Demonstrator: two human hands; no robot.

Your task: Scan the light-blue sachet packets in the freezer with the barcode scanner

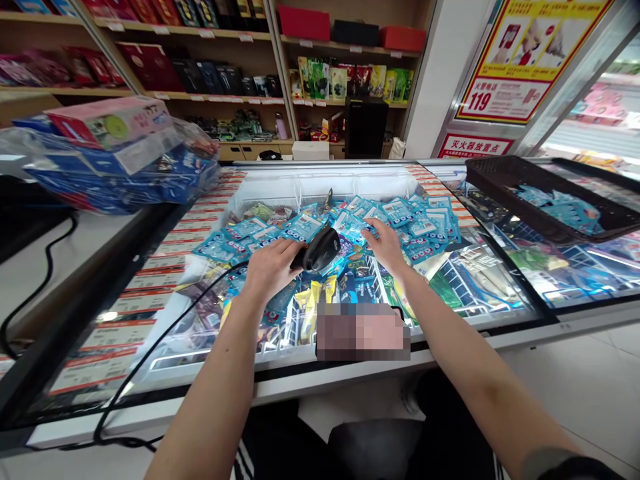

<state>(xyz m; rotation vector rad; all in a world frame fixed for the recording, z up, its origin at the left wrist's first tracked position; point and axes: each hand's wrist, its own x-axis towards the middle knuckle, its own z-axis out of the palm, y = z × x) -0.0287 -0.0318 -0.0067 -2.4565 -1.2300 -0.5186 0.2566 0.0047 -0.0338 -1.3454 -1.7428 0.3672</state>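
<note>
My left hand is wrapped round the handle of a black barcode scanner, whose head points away from me over the freezer. A black cable trails from it to the lower left. My right hand pinches the right edge of a light-blue packet, just beyond the scanner head. Many similar blue packets lie spread in a loose heap on the freezer's glass top, to both sides of my hands.
A dark brown basket holding blue packets stands at the right. Plastic-wrapped boxes are stacked at the left. A blurred-out rectangular object lies at the freezer's near edge. Frozen goods show under the glass; stocked shelves stand behind.
</note>
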